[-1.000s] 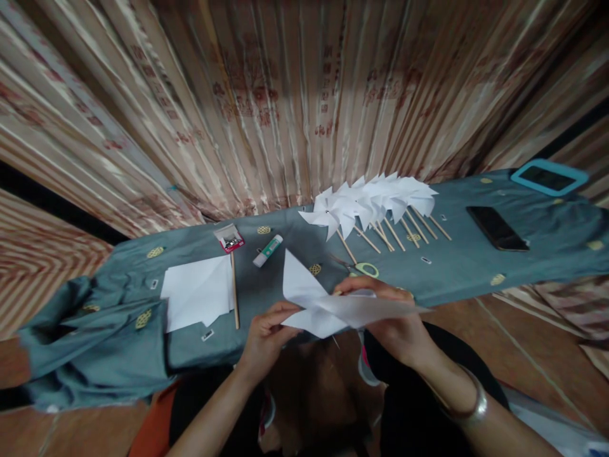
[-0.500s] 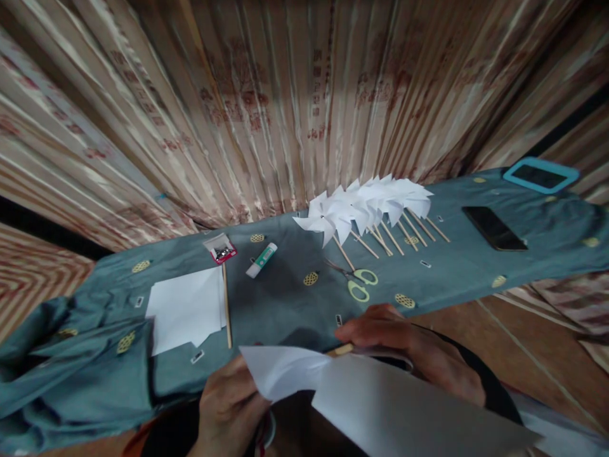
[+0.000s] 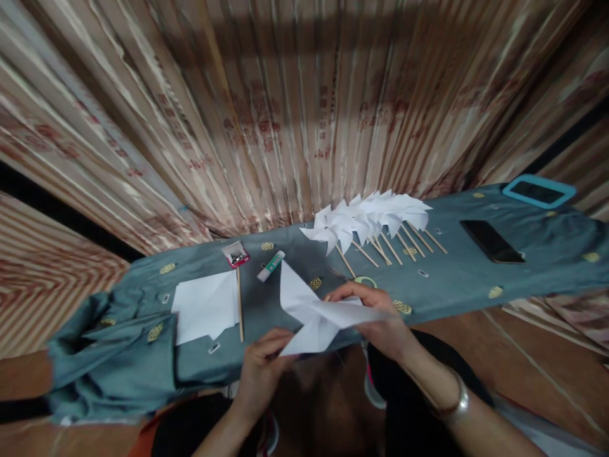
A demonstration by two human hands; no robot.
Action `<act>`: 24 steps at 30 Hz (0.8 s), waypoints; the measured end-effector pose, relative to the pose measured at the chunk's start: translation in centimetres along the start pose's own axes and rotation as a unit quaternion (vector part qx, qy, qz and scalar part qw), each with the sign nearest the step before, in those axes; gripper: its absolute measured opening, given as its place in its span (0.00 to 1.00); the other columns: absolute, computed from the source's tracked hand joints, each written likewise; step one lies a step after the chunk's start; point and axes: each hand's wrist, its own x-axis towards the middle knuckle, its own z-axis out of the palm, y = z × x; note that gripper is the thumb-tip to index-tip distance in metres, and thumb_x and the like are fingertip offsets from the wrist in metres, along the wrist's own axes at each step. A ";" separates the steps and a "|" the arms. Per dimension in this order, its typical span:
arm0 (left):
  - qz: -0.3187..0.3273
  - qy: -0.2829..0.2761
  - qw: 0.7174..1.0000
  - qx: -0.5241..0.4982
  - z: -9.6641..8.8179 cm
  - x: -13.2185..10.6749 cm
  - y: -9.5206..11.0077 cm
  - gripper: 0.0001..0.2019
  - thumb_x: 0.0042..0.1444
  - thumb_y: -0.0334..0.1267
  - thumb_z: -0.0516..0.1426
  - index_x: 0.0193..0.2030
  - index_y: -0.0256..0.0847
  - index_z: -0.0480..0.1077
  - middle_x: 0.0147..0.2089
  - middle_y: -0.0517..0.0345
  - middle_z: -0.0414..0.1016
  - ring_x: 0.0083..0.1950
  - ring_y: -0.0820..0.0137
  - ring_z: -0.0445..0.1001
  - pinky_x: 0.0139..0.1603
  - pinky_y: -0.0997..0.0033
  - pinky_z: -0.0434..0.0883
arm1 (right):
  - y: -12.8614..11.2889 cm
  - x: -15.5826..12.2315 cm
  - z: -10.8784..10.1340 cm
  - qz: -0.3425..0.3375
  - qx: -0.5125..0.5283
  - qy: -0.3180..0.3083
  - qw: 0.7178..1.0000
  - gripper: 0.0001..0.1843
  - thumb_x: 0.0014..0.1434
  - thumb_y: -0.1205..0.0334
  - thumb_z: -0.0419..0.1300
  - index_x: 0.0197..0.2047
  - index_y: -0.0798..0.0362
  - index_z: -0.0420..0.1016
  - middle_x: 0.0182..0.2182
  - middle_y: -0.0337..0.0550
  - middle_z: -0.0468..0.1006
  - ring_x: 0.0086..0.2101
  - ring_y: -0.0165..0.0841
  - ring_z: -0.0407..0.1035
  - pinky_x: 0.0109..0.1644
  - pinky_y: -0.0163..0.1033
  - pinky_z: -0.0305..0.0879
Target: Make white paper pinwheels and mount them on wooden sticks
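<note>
A white paper pinwheel (image 3: pixel 316 320) is held up between both hands over the table's near edge. My left hand (image 3: pixel 266 362) pinches its lower left blade between thumb and fingers. My right hand (image 3: pixel 375 314) closes on its right side, fingers partly behind the paper. Any stick behind this pinwheel is hidden. Beyond, several pinwheels on wooden sticks (image 3: pixel 371 216) lie overlapping in a row. Just behind my right hand are scissors with light green handles (image 3: pixel 365 281), partly covered by it.
Left on the teal tablecloth (image 3: pixel 143 298) are a stack of white paper (image 3: pixel 204 301), a wooden stick (image 3: pixel 240 308), a small red box of metal bits (image 3: pixel 236 256) and a glue stick (image 3: pixel 271 266). A black phone (image 3: pixel 492 241) and a blue-framed device (image 3: pixel 540 192) lie right.
The pinwheel has been raised away from me and turned, so its blades now face up. Its stick end, visible before, is now hidden. My right hand now partly covers the scissors.
</note>
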 end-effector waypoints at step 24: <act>-0.307 0.251 0.819 -0.414 7.6 -4.2 -6.7 0.10 0.33 0.24 0.69 0.25 0.33 0.77 0.21 0.60 0.74 0.20 0.81 0.68 0.23 0.83 0.64 | 4.1 8.3 4.4 0.124 -0.538 -0.344 0.760 0.20 0.48 0.63 0.66 0.47 0.52 0.79 0.46 0.45 0.82 0.48 0.42 0.74 0.47 0.35 0.67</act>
